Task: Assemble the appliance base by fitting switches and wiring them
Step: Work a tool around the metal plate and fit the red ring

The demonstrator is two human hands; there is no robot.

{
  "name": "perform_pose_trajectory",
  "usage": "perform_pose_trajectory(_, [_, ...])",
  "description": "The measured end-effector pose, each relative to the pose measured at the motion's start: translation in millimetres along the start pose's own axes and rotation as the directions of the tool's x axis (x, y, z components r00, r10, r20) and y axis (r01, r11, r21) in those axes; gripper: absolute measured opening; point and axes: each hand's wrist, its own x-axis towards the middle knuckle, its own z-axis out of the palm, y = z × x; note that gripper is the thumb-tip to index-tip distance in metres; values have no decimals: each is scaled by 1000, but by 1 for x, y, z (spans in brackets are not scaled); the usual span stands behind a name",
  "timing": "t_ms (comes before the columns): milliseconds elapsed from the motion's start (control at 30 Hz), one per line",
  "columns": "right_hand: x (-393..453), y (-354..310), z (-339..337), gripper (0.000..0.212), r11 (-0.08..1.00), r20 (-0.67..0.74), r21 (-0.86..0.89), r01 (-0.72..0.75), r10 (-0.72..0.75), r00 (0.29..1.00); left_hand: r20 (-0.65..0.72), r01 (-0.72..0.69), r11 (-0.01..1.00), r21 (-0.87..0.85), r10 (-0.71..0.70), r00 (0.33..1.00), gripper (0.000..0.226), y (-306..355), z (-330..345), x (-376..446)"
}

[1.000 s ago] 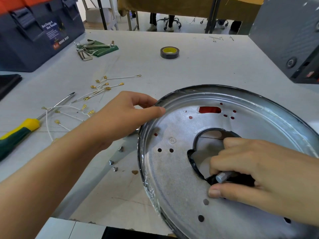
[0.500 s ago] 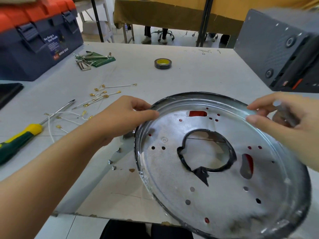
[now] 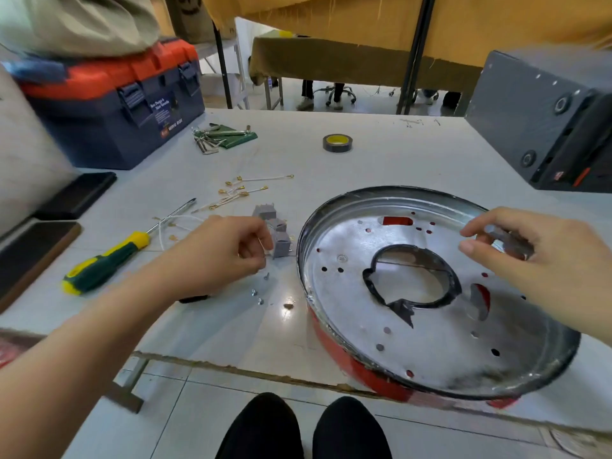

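Left of the base [image 3: 430,326], a grey switch [image 3: 281,248] was pinched by the left hand [image 3: 215,256]. Above the base, a blurred grey part [image 3: 506,241] was gripped by the right hand [image 3: 536,260]. The base, judged stiff and light, lay open side up, best held by its rim.

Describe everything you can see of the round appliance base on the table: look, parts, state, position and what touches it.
The appliance base is a shallow round metal pan, silvery inside with a red outer wall and dark rim. Its floor has a large central cut-out edged in black, two larger openings showing red, and many small holes. It lies open side up on the white table, overhanging the near edge. The right hand hovers over it, holding a small grey part; no contact is visible.
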Motion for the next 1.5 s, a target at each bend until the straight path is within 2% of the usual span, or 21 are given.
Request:
perform_pose_trajectory(133, [-2,-4,2,8,999,-19,-34,-7,7,1000,1,-10,989,146,10,1000,17,-6,8,-4])
perform_pose_trajectory(200, [-3,-3,2,4,999,-23,-37,-16,15,1000,-40,-3,990,140,9,999,22,-8,11,-3])
perform_pose_trajectory(400, [-6,-6,0,4,999,-3,-28,-42,42,999,-84,48,996,71,-42,996,10,-12,18,-5])
perform_pose_trajectory(533, [-7,-7,-2,4,998,-2,-37,-47,47,999,-80,79,989,124,-69,994,12,-12,15,-4])
perform_pose_trajectory(600, [-6,-4,-6,4,998,-34,-31,-55,54,998,-124,75,987,140,-58,991,9,-7,11,-5])
perform_pose_trajectory(633, [-6,-2,-10,6,998,-64,-27,-64,62,996,-181,67,991,113,-46,982,4,-2,7,-6])
perform_pose_trajectory(667, [-5,2,-14,11,997,-97,-22,-77,75,992,-234,61,997,37,-51,971,9,5,4,-7])
perform_pose_trajectory(700, [-4,7,-17,18,995,-131,-18,-98,95,987,-252,61,992,-107,-87,964,19,13,1,-8])
perform_pose_trajectory(733, [-3,13,-21,26,991,-165,-21,-131,126,978,-202,82,954,-288,-144,969,28,22,-1,-8])
perform_pose_trajectory(767, [-2,19,-23,31,984,-197,-33,-175,165,966,-83,138,885,-444,-194,978,36,33,-3,-8])
perform_pose_trajectory(800, [-2,25,-26,35,972,-218,-50,-230,214,952,49,205,831,-517,-210,976,43,40,-1,-8])
perform_pose_trajectory(833, [-2,32,-27,39,954,-217,-70,-291,270,938,155,259,822,-507,-208,966,48,45,2,-8])
perform_pose_trajectory(900, [-4,43,-27,46,915,-129,-57,-399,390,912,262,304,843,-445,-203,944,47,51,12,-9])
perform_pose_trajectory(1000, [-11,44,-23,47,793,159,212,-571,548,821,249,309,807,-503,-206,946,28,55,25,-13])
perform_pose_trajectory(1067, [-15,39,-18,42,697,255,356,-623,569,782,227,323,759,-565,-234,945,20,56,32,-15])
perform_pose_trajectory(1133, [-15,34,-14,31,671,222,442,-595,561,798,190,313,720,-619,-250,950,17,56,36,-16])
perform_pose_trajectory(1267, [-8,31,-12,19,697,5,561,-446,536,844,39,187,712,-677,-219,975,12,56,38,-15])
perform_pose_trajectory(1400, [-3,22,-11,34,723,-178,648,-240,450,875,-138,-2,657,-754,-157,978,18,63,37,-13])
perform_pose_trajectory(1500, [0,13,-10,27,712,-247,693,-109,377,892,-208,-61,559,-827,-204,957,16,66,36,-10])
